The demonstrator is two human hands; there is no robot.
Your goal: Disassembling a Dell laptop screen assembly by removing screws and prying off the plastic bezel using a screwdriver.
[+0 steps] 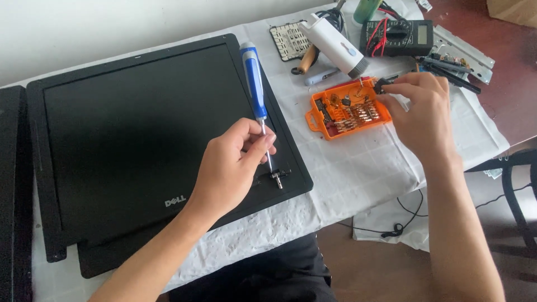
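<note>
Holding a screwdriver (258, 95) by its metal shaft, the left hand (232, 168) has its grip closed, with the tip resting on the lower right corner of the black panel (140, 140). The blue-and-white handle tilts away, over the panel's right edge. Right of the panel lies an orange case (347, 109), open on the white cloth (363, 168) covering the table. The right hand (419, 112) pinches a small dark part at the case's far right corner. Beyond the case sits a black meter (398, 37).
</note>
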